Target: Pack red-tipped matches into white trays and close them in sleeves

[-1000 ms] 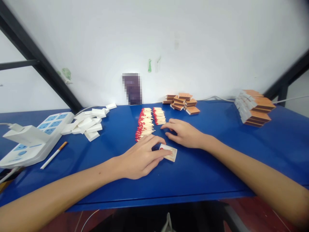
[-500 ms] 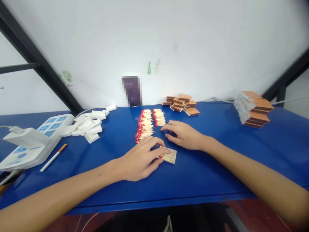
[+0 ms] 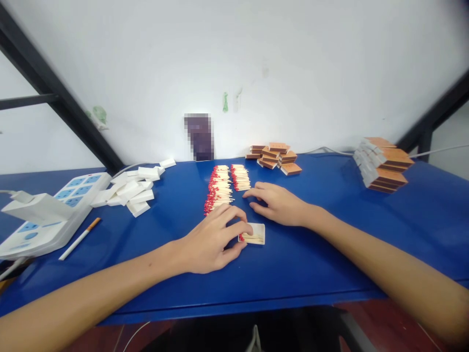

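Observation:
My left hand [image 3: 220,239] is closed at the left end of a small white matchbox tray [image 3: 259,229] on the blue table. Its index finger reaches inside the tray over a few red-tipped matches [image 3: 254,239], and the thumb is at the near side. My right hand [image 3: 276,204] rests on the table beyond and right of the tray, fingers apart, with nothing seen in it. Close to its fingertips lies a short row of matches [image 3: 240,177]. A larger heap of matches [image 3: 220,190] extends behind my left hand, which hides its near end.
White empty trays [image 3: 132,188] are heaped on the left, near a power strip [image 3: 76,205] and a cigarette [image 3: 79,238]. Orange matchbox covers [image 3: 273,155] lie at the back, with a bigger matchbox stack [image 3: 384,164] far right. A blurred dark rectangle [image 3: 200,137] leans against the wall.
The tray under my left hand has turned slightly and sits straighter, with more of its inside showing. My left index finger has drawn back a little left. My right hand has stayed nearly still.

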Demonstrator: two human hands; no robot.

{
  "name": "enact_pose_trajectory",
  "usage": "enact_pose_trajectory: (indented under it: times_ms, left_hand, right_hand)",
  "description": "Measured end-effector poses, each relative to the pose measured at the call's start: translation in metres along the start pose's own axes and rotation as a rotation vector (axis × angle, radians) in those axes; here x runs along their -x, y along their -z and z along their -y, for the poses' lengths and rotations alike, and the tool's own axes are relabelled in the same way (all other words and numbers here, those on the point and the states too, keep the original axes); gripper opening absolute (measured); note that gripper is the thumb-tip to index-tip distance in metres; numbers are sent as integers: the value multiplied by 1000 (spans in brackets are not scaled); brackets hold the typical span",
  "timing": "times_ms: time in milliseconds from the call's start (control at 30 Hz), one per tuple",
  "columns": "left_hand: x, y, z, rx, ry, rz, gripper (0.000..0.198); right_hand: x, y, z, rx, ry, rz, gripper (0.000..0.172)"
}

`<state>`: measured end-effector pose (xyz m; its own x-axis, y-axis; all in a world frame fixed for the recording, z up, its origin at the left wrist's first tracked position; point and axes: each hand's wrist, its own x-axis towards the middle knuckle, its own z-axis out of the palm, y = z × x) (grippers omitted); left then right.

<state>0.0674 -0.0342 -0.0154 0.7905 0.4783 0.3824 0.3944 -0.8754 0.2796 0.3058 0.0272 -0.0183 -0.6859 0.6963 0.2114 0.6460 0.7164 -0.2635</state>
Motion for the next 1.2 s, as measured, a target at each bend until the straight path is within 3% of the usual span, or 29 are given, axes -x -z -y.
enact_pose_trajectory:
  times_ms: [167,400,1200]
  left_hand:
    - [0,-2,0,6,-15,-30,14]
    - [2,-8,1,-55,-57,-175,13]
    - [2,-1,4,-20,-221,-113,18]
  right_hand:
    - [0,1,0,3,-6,7,29]
    - [0,-1,0,20,-16,9,28]
    - [-1,2,3,-2,-12,15,29]
